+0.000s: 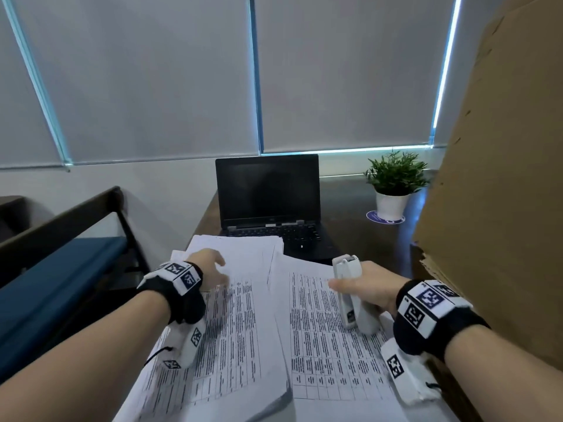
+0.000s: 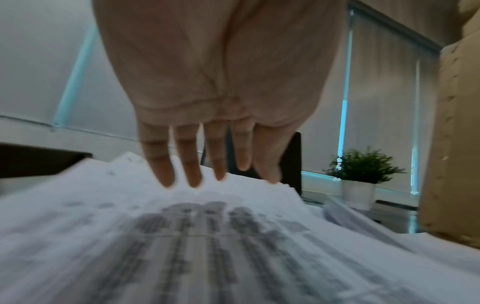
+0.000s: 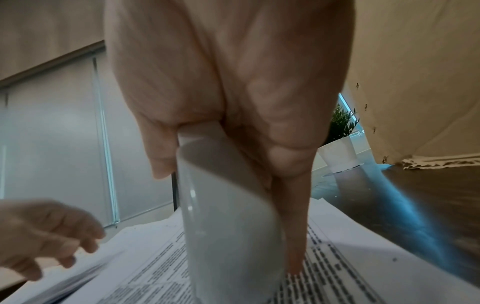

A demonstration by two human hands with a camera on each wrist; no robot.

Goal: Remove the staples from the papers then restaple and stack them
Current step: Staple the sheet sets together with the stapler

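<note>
Right fingers: curled round a white stapler, thumb across its left side; at least one finger lies straight along its right side, tip down on the printed sheet.
Left fingers: straight and slightly spread, holding nothing, tips just over the papers; whether they touch cannot be told.
Right hand: at about 4 o'clock of the scene, over the right-hand papers.
Left hand: at about 8 o'clock, palm down over the left-hand papers.
Stapler: long axis runs roughly 12 to 6 o'clock; its near end is down on the right-hand sheet.
Papers: printed tables, in two overlapping heaps side by side on the desk; the left heap is thicker, and the right sheets overlap its edge.
Laptop: open, screen dark, at 12 o'clock beyond the papers; paper corners lie on its front edge.
Potted plant: white pot, at about 2 o'clock on the desk.
Cardboard: large brown panel standing at 3 o'clock, near the right wrist.
</note>
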